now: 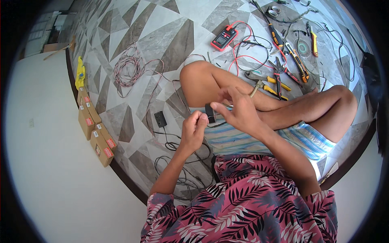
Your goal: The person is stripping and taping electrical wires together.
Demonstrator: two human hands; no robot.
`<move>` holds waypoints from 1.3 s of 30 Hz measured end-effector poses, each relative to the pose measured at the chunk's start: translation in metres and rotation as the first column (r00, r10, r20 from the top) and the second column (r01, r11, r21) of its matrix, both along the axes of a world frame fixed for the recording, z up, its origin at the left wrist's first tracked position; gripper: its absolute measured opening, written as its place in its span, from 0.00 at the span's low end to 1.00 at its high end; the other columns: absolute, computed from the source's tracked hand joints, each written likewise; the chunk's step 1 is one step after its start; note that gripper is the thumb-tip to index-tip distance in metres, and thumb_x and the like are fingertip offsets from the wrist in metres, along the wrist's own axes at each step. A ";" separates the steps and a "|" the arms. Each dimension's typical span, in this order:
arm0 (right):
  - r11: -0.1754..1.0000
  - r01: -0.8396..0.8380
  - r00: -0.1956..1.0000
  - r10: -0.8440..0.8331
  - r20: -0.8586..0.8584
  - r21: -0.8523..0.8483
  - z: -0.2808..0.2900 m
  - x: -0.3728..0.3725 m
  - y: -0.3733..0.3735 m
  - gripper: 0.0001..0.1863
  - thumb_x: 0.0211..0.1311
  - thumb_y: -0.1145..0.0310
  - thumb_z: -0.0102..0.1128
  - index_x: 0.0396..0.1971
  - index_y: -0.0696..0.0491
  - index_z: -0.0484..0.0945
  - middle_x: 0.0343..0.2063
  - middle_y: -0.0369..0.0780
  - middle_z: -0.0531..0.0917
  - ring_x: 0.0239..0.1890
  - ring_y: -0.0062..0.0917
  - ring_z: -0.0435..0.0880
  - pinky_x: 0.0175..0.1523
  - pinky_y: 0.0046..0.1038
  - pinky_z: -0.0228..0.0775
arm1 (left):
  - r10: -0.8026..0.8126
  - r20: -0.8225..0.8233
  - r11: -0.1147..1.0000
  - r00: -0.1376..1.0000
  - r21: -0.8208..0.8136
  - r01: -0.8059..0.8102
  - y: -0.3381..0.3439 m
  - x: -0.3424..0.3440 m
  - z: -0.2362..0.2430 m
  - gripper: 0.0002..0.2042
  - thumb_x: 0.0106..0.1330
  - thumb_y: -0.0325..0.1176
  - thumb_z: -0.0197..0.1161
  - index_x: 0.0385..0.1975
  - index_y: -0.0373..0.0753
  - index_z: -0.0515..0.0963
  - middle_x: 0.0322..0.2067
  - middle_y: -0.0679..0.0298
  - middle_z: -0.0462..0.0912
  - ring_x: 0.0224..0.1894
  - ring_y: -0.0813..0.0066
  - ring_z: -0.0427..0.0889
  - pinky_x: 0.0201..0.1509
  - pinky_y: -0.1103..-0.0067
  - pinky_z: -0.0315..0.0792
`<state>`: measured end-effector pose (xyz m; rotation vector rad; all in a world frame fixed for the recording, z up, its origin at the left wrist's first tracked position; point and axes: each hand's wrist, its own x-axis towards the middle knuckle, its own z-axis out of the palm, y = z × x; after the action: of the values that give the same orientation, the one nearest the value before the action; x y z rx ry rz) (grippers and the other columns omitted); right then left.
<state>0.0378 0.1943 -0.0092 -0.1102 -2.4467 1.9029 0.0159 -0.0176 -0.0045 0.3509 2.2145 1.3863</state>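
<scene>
Centrally, the left hand (pixel 194 126) is closed in a pinch, thumb tip at a small black item (pixel 210 113) toward two o'clock; what it grips is too small to tell. At that item's three o'clock, the right hand (pixel 239 110) curls loosely; whether it holds anything, I cannot tell. From the hands, a red-edged meter (pixel 224 38) lies toward twelve, red-handled pliers (pixel 278 69) toward two, coiled wire (pixel 127 82) toward ten.

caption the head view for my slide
Left hand and right hand at a small black object, red-cased multimeter and red-handled pliers on the patterned floor beyond.
</scene>
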 end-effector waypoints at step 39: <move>0.943 0.138 0.977 -0.079 0.198 -0.304 -0.028 0.064 -0.036 0.14 0.62 0.63 0.73 0.35 0.56 0.78 0.46 0.45 0.80 0.47 0.31 0.78 0.49 0.28 0.70 | -0.291 -0.254 0.940 0.922 -0.255 0.227 0.001 -0.027 0.010 0.09 0.72 0.33 0.64 0.45 0.35 0.82 0.33 0.57 0.85 0.30 0.67 0.82 0.37 0.74 0.74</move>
<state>0.1017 0.1579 -0.0376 -0.4400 -2.1569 2.3098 -0.0114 -0.0167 0.0060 0.7799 2.4172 0.9853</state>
